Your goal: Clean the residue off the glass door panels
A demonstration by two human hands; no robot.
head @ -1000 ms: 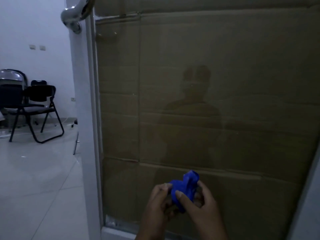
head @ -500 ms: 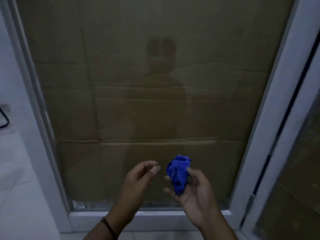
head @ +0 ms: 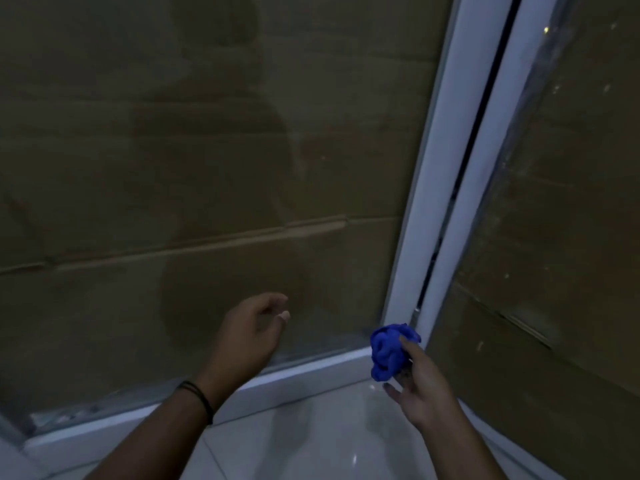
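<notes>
crumpled blue cloth (head: pixel 389 355) pinched by R hand (head: pixel 420 393), lower right, wadded for scrubbing | L hand (head: pixel 249 337) loosely curled, empty, near cardboard-backed glass door panel (head: pixel 207 168)

Brown cardboard (head: pixel 207 168) sheeting stands behind the glazing, seams running across (creased at mid-height); glossy pale tiled floor (head: pixel 329 438) lies near, reflecting light.

The hands have parted — the right hand (head: pixel 420 382) has carried the blue cloth (head: pixel 389 355) to the bottom corner of the white door frame (head: pixel 412 237), while the left hand (head: pixel 247 336) now hangs loosely curled, holding nothing, well apart from the cloth.
</notes>
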